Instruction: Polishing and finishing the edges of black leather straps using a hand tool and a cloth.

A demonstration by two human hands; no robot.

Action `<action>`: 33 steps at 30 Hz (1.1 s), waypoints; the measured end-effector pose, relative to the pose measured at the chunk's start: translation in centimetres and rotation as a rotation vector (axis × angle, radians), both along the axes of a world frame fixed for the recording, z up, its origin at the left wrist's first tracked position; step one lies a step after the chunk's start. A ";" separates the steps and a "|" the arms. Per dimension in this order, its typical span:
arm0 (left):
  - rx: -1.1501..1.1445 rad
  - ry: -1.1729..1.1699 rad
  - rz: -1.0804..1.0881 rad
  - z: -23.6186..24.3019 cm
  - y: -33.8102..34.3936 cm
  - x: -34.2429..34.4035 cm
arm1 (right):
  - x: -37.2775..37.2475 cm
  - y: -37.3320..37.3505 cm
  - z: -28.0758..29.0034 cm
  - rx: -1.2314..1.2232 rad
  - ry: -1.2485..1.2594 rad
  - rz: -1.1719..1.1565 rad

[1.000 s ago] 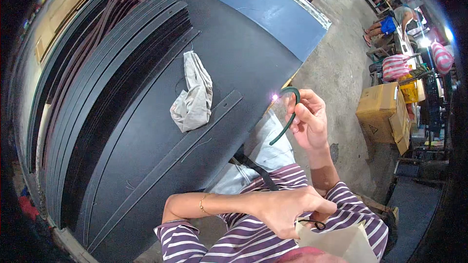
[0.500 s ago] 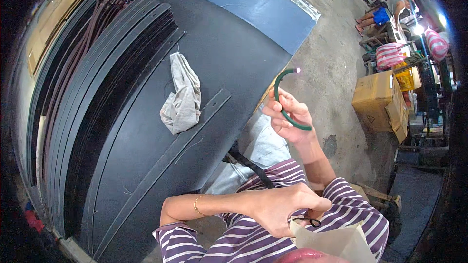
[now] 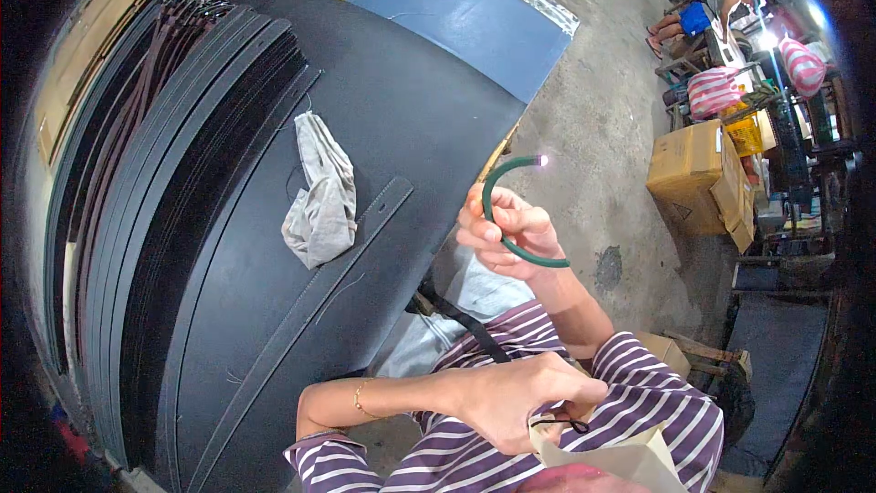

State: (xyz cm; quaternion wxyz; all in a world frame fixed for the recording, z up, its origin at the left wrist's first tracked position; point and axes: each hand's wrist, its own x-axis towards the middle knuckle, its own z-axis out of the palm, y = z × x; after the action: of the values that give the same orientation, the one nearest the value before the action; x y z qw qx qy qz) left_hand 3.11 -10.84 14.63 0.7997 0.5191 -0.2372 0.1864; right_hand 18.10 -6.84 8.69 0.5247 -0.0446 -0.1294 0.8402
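Head view, landmark: 1 grey cloth (image 3: 321, 192) on black surface (image 3: 411, 119)
Green tube (image 3: 487, 201): 1, R of cloth, in R hand (image 3: 523, 230); curved, long axis roughly up-down, lit end aimed away from cloth
R grip: narrow, closed round tube; nearer hand
L hand (image 3: 520, 400): below-R of cloth, curled at 1 cream sheet (image 3: 630, 456); exact grip can't tell
Straps: 1 (image 3: 297, 324) just R of cloth; stack (image 3: 196, 137) L, uncountable

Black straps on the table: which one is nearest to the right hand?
The rightmost strap, alone to the right of the grey cloth; the others lie farther left.
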 end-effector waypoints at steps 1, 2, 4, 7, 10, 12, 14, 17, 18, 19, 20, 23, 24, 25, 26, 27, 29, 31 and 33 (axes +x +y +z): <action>0.004 0.005 0.002 0.0 0.1 0.1 | 0.5 0.0 0.2 -0.023 -0.088 -0.054; 0.007 0.012 0.006 0.1 0.0 0.1 | 2.0 0.5 -0.3 0.025 -0.217 -0.070; -0.007 0.016 0.014 0.1 0.1 0.1 | 4.1 1.1 -1.1 -0.075 -0.554 -0.334; 0.005 0.033 -0.014 0.1 -0.1 0.2 | 9.3 2.3 -4.5 -0.131 -0.671 -0.497; 0.007 0.055 -0.021 0.4 0.1 0.1 | 13.7 2.5 -5.8 -0.159 -0.632 -0.568; 0.003 0.062 -0.024 0.3 0.1 0.1 | 14.4 2.9 -6.7 -0.161 -0.584 -0.575; -0.001 0.071 -0.027 0.1 -0.1 0.1 | 14.5 3.5 -8.4 -0.302 -0.781 -0.748; 0.001 0.064 -0.021 0.1 -0.3 0.3 | 15.4 3.1 -10.1 -0.297 -1.193 -0.716; -0.007 0.066 -0.028 0.3 -0.2 0.3 | 15.3 2.9 -9.9 -0.314 -1.091 -0.734; -0.016 0.067 -0.036 0.3 -0.1 0.3 | 15.6 2.7 -10.1 -0.225 -1.073 -0.703; -0.016 0.069 -0.036 0.3 -0.1 0.3 | 15.4 2.7 -9.9 -0.226 -1.071 -0.702; 0.003 0.071 -0.022 0.0 -0.1 0.4 | 14.8 2.6 -9.2 -0.266 -0.958 -0.702; -0.006 0.058 -0.025 0.0 -0.1 0.5 | 14.4 2.5 -8.8 -0.300 -0.877 -0.682; -0.014 0.045 -0.028 -0.1 -0.1 0.6 | 14.1 2.3 -8.5 -0.332 -0.796 -0.663; -0.011 0.043 -0.030 0.0 -0.1 0.6 | 13.1 2.0 -7.6 -0.329 -0.798 -0.667; -0.009 0.044 -0.031 0.0 0.0 0.6 | 11.6 1.8 -6.7 -0.284 -0.674 -0.618; 0.001 0.036 -0.037 0.0 0.0 0.5 | 9.2 2.0 -6.0 -0.140 -0.422 -0.455; 0.007 0.039 -0.016 -0.1 0.0 0.5 | 7.1 2.4 -5.2 -0.061 -0.242 -0.316; 0.006 0.038 -0.020 0.0 0.2 0.4 | 4.7 2.5 -3.5 -0.075 -0.195 -0.292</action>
State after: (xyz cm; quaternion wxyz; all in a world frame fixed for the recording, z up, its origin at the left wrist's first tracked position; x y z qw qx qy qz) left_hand 3.55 -10.66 14.58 0.8044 0.5226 -0.2275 0.1679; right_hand 22.83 -4.31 5.20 0.6240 -0.1637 -0.1402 0.7511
